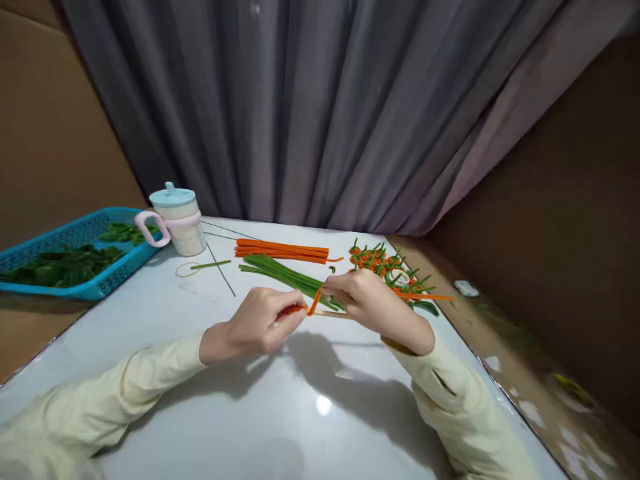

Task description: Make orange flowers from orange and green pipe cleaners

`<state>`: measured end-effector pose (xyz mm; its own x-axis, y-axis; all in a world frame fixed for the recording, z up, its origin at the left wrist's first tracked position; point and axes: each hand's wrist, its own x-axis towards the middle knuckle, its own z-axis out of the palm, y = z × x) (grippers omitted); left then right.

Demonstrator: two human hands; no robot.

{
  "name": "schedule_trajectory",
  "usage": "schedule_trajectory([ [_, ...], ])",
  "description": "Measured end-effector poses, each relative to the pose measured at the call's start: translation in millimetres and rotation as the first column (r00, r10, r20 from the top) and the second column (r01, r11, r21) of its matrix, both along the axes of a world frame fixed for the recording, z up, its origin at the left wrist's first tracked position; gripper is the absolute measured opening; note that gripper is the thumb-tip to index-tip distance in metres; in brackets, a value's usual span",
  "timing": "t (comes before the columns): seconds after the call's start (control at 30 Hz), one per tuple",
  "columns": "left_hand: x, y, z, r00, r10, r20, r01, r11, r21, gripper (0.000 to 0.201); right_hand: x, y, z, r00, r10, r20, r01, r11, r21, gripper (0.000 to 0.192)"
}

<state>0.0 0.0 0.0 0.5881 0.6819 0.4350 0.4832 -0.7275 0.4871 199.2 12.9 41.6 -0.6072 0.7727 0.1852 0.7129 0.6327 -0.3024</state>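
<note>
My left hand (267, 320) is closed in a pinch on an orange pipe cleaner (315, 303), part of which is wrapped at the fingertips round a thin pale stick (333, 314). My right hand (367, 300) is closed on the same pipe cleaner a little to the right, pulling a short stretch of it up at a slant. An orange length (430, 297) sticks out beyond the right hand. Behind the hands lie a bundle of green pipe cleaners (280, 270) and a bundle of orange pipe cleaners (283, 250).
Several small orange pieces with green stems (370, 257) lie at the right, with a roll of tape (399, 278) among them. At the left are a lidded cup (183, 227) and a blue basket (95, 287) holding green leafy pieces. Thin dark wires (220, 268) lie near the cup.
</note>
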Motion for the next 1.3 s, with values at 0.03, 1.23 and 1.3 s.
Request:
schedule_trajectory([
  [0.03,-0.1,-1.2,-1.3,1.0,-0.022,-0.001,0.022,0.999,0.035,0.023,1.5,2.7,-0.2,0.999,0.037,-0.029,-0.037,0.999,-0.023,0.02],
  [1.23,-2.7,22.8,-15.4,0.964,0.231,0.128,-0.233,0.972,-0.004,0.016,-23.9,-7.2,-20.3,0.991,-0.012,0.133,0.011,1.0,0.008,0.023],
  [1.3,-2.8,24.0,-15.2,0.972,0.227,0.062,-0.226,0.974,-0.026,0.018,-21.3,-9.8,-14.5,0.955,-0.053,0.291,0.015,0.991,0.133,0.03],
])
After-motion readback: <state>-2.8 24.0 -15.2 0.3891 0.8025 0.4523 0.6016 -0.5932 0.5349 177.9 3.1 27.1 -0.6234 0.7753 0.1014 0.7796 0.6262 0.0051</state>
